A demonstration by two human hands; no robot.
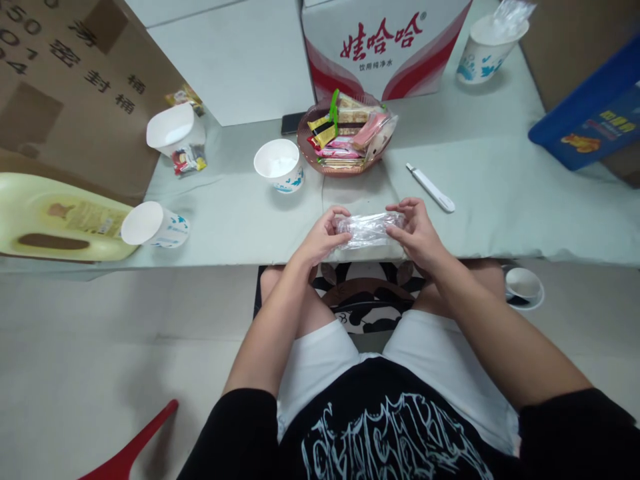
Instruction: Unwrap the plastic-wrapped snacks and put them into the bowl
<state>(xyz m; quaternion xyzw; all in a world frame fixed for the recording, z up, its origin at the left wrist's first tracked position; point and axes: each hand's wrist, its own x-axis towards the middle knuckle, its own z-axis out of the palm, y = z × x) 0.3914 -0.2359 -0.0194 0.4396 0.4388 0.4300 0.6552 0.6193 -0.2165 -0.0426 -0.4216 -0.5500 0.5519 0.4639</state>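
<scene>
A bundle of clear plastic wrap (369, 230) is held between both hands just above the table's front edge. My left hand (326, 235) grips its left end between thumb and fingers. At the right end my right hand (416, 230) pinches it the same way. Whether anything lies inside the crinkled, shiny plastic I cannot tell. Beyond the hands stands a bowl (310, 155) filled with wrapped snacks. A white utility knife (431, 189) lies to the right of the bowl, and a paper cup (286, 175) with something white inside stands to its left.
On the left are a paper cup (159, 227), a yellow jug (55, 217), a white tub (173, 130) and a large carton (85, 80). A white-and-red box (377, 47) stands at the back. A cup holding plastic (485, 53) and a blue container (595, 113) are on the right.
</scene>
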